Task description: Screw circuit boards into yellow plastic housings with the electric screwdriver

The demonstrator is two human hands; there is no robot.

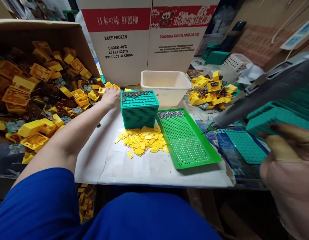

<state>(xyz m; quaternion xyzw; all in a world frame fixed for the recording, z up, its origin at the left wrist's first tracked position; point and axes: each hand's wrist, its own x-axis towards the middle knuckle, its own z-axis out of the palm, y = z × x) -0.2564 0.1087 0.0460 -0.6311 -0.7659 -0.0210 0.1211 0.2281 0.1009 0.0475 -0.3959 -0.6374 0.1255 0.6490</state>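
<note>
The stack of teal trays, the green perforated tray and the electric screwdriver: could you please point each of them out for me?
stack of teal trays (pixel 139 115), head view, front face of the stack.
green perforated tray (pixel 186 141), head view, middle of its perforated floor.
electric screwdriver (pixel 264 90), head view, grey body.

We see yellow plastic housings (pixel 89 95) heaped at the far left beside the teal tray stack; a grey electric screwdriver (pixel 264 96) slants down at the right.

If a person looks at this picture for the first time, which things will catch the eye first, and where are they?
The yellow parts fill the big box on the left, where the left hand reaches in. At the centre stands a stack of teal trays, with small yellow pieces before it and a green tray beside it. On the right, the right hand holds a grey power tool.
</note>
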